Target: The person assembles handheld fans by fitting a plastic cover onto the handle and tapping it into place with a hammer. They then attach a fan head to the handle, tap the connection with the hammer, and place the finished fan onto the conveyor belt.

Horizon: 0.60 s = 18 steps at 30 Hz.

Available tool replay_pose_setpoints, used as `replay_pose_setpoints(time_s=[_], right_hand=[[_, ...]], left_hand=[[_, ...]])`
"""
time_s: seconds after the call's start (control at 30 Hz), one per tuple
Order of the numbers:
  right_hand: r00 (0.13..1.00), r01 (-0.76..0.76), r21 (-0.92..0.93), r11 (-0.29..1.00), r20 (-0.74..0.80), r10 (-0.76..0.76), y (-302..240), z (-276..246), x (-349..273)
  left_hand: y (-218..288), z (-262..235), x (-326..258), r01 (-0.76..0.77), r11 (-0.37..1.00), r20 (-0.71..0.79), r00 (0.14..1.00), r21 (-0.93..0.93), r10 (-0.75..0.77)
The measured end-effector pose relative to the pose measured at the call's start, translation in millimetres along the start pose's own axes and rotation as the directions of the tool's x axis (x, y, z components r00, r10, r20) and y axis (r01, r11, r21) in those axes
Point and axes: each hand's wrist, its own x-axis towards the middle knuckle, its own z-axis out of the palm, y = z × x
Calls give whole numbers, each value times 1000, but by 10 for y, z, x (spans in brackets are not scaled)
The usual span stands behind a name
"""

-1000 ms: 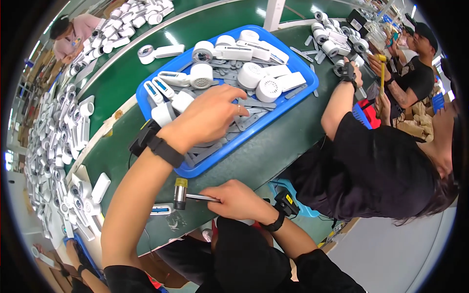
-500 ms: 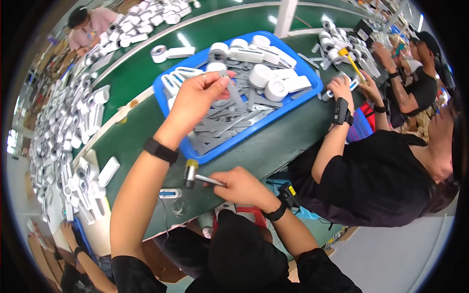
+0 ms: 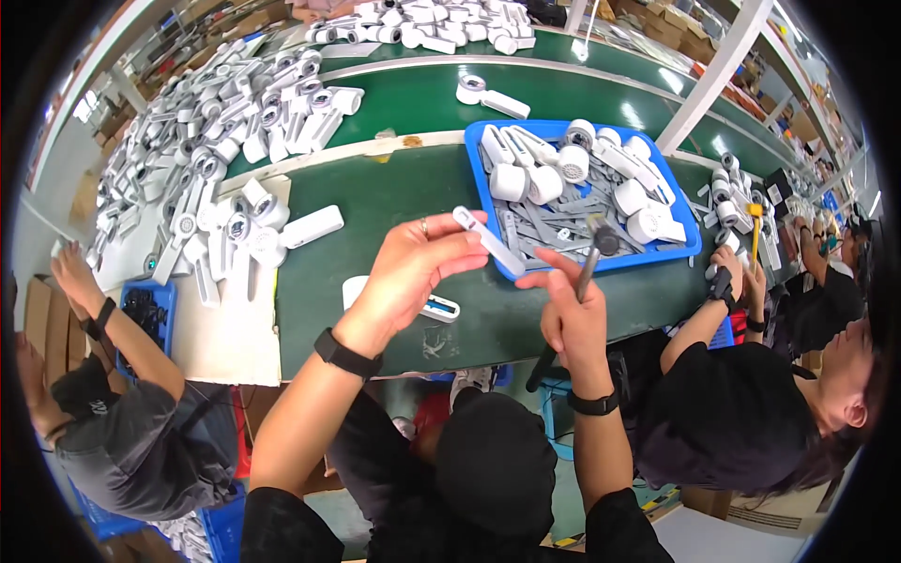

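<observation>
My left hand (image 3: 413,267) is closed, pinching a slim grey plastic strip (image 3: 497,246) between thumb and fingers in front of the blue tray (image 3: 648,256). In my right hand (image 3: 574,324) is a small hammer (image 3: 587,274), its handle slanting down through the palm and its head up by the tray's near rim. The right thumb and index finger reach toward the strip's lower end; whether they touch it I cannot tell. Partly behind my left wrist, a white handheld fan body (image 3: 439,308) with a blue part inside lies on the green table (image 3: 375,216).
White fans and many loose grey strips fill the tray. A big heap of white fans (image 3: 206,150) covers the left side, and one fan (image 3: 493,97) lies on the green belt beyond. Co-workers sit close at left (image 3: 141,422) and right (image 3: 732,413).
The view has swung left. My left hand has drawn the grey strip back from over the tray toward me. My right hand has come up with the hammer, close to the strip.
</observation>
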Motion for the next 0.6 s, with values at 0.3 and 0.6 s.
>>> replay_pose_setpoints(time_s=[0.3, 0.6], right_hand=[[994, -99, -205, 974, 20, 105, 65, 387, 20], [972, -217, -424, 879, -12, 234, 129, 412, 15]], left_hand=[[-154, -438, -437, -186, 885, -103, 962, 426, 252], [-571, -988, -554, -259, 104, 163, 822, 960, 545]])
